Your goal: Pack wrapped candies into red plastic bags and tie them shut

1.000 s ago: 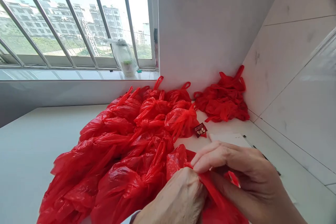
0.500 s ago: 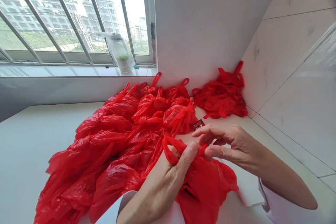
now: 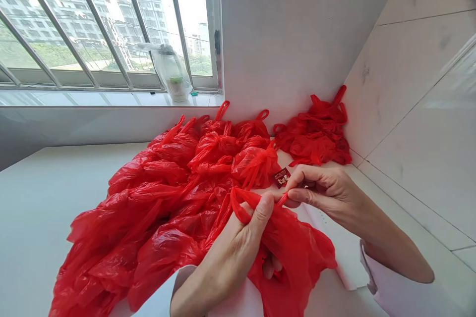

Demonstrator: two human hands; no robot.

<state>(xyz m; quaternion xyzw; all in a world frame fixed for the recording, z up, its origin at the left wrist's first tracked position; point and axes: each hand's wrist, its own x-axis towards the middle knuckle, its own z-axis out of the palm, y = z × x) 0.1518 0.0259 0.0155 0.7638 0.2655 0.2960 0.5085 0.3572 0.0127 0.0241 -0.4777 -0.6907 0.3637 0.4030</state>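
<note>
My left hand (image 3: 241, 242) is closed on a red plastic bag (image 3: 301, 252), its thumb pressed over gathered plastic, with a loop standing up beside the thumb. Some of its fingers show below, behind the thin plastic. To the right, my right hand (image 3: 323, 193) pinches a twisted strip of the same bag between thumb and fingertips. The bag hangs loose below both hands. Many tied, filled red bags (image 3: 167, 198) lie heaped on the white table, close against the left side of my left hand.
A crumpled pile of red bags (image 3: 316, 133) lies in the back right corner. Near my right fingertips is a dark red card (image 3: 281, 177). White paper (image 3: 345, 262) lies under my right forearm. A bagged jar (image 3: 176, 79) stands on the windowsill (image 3: 122, 99).
My right hand has closed from loosely spread fingers into a pinch on the bag's strip, pulling it up and out to the right. Fingers of my left hand now show below the bag's folds.
</note>
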